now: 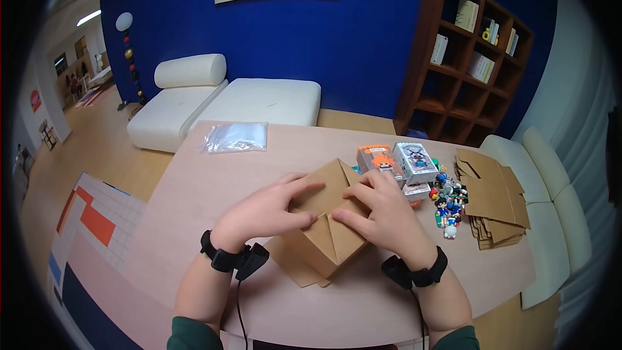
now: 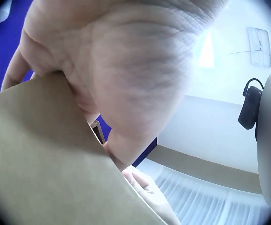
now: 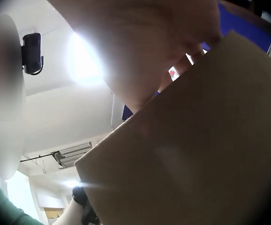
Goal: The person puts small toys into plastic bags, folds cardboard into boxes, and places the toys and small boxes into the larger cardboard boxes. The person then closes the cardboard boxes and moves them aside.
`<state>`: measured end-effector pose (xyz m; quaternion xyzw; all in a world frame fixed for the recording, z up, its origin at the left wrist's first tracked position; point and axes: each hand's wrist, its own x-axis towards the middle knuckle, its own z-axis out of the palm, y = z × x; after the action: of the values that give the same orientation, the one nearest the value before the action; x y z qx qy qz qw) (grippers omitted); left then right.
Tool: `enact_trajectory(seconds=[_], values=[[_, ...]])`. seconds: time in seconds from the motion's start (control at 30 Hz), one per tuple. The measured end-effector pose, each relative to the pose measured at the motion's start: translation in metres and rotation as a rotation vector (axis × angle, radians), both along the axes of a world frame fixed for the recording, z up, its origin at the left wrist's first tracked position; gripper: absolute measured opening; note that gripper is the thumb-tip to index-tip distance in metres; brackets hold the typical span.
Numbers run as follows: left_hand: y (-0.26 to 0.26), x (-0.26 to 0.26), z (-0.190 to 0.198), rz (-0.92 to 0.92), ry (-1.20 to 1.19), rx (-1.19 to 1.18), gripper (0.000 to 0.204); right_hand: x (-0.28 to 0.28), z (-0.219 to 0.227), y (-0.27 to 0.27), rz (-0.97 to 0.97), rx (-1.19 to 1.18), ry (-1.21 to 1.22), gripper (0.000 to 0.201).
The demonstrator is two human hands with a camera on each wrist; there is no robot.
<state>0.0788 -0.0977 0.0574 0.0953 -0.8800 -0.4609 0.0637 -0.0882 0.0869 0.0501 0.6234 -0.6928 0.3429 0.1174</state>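
Note:
A brown cardboard box (image 1: 327, 240) stands near the front middle of the table, its top flaps folded inward. The left hand (image 1: 272, 210) rests on the top from the left, fingers spread and thumb near the middle seam. From the right, the right hand (image 1: 382, 210) touches the top, its fingers bent and thumb near the same seam. In the left wrist view the palm (image 2: 126, 70) lies over the edge of the box (image 2: 46, 154). The right wrist view has the right hand (image 3: 149, 47) at the upper edge of the box (image 3: 187, 140).
Clear plastic bags (image 1: 236, 137) lie at the back left of the table. To the right of the box are small printed boxes (image 1: 415, 163), several figurines (image 1: 449, 210) and a stack of flat cardboard (image 1: 494, 194). White seats stand beyond the table.

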Motion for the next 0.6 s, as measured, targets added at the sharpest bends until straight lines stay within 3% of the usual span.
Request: enact_trajectory(seconds=[0.17,0.47,0.53,0.6], values=[[0.004,0.000,0.001,-0.019,0.020,-0.104,0.057,-0.010,0.002,-0.001,0.054,0.151,-0.132,0.035],[0.004,0.001,-0.005,-0.046,0.059,-0.211,0.057,-0.010,0.005,0.000,0.187,0.276,-0.068,0.031],[0.005,0.001,-0.005,-0.042,0.072,-0.276,0.057,-0.009,0.001,-0.001,0.189,0.208,-0.066,0.028],[0.003,0.001,-0.004,-0.050,-0.014,-0.180,0.067,-0.006,-0.003,-0.002,0.189,0.135,-0.061,0.024]])
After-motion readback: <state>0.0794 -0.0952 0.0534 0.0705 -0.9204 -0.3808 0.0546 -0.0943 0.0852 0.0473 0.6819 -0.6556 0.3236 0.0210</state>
